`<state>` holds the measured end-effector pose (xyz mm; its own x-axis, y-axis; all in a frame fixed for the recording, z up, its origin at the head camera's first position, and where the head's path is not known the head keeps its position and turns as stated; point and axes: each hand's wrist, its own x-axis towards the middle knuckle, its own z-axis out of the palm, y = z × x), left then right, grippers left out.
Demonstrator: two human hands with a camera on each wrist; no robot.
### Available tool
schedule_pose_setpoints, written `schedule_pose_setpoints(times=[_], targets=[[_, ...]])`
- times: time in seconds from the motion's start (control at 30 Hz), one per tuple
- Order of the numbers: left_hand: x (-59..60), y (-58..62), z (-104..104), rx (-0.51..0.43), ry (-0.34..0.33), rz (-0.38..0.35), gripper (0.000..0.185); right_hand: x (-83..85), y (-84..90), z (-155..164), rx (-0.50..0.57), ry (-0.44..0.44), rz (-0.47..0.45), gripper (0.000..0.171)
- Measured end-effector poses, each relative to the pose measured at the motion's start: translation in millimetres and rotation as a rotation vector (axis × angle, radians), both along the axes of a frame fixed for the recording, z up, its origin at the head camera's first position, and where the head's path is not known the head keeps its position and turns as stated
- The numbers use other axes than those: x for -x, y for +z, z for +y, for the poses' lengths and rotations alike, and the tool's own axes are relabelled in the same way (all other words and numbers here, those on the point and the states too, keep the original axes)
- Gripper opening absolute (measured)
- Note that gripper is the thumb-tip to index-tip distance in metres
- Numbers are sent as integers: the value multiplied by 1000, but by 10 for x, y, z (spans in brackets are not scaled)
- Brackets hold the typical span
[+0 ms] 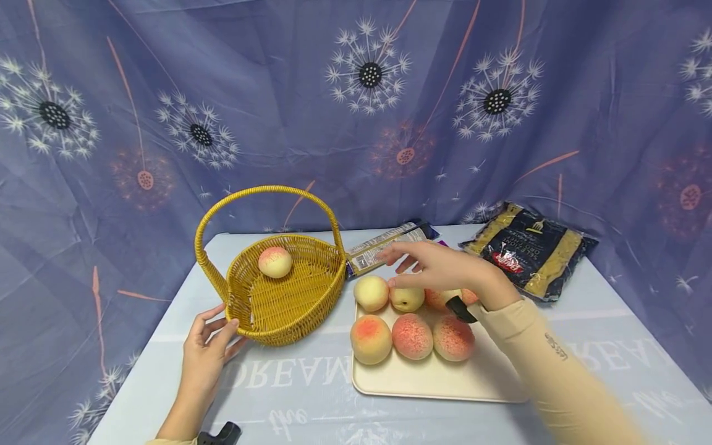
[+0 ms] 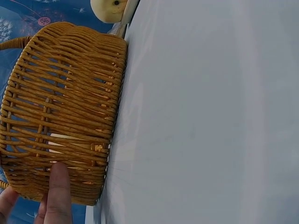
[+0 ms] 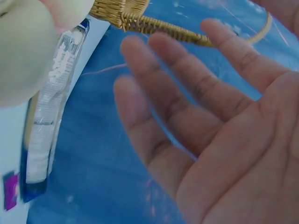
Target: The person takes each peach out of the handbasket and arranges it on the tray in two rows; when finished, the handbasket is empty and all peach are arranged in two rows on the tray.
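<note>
Wicker basket on the desk, left of the cream tray; one peach inside. Left hand rests against the basket's near wall, fingers fairly straight, gripping nothing. Right hand hovers spread and empty over the tray's back row of peaches. Three more peaches in front. Two packets lie behind.

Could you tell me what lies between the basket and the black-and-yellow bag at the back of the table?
In the head view, a flat blue-edged packet lies between the basket and the bag, with the right hand above that stretch.
</note>
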<state>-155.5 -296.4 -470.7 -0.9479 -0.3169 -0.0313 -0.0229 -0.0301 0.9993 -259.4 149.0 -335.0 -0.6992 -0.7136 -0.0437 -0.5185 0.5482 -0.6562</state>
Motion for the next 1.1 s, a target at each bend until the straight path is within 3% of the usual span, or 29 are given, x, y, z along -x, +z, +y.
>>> schedule_pose_setpoints(times=[0.13,0.5,0.67,0.87,1.1], targets=[[28,-1,1,-11,5,-16,51,119,39,-301,-19,56,23,54],[29,-18,-7,3,-12,5,52,446,81,-1090,-86,145,-36,57],[20,-18,-2,1,-8,10,51,651,19,-1387,5,190,-102,58],[18,-19,0,11,-6,-1,49,872,-131,-1724,76,132,-198,64],[29,-21,-3,-8,0,16,49,940,-201,-2156,58,51,-228,68]])
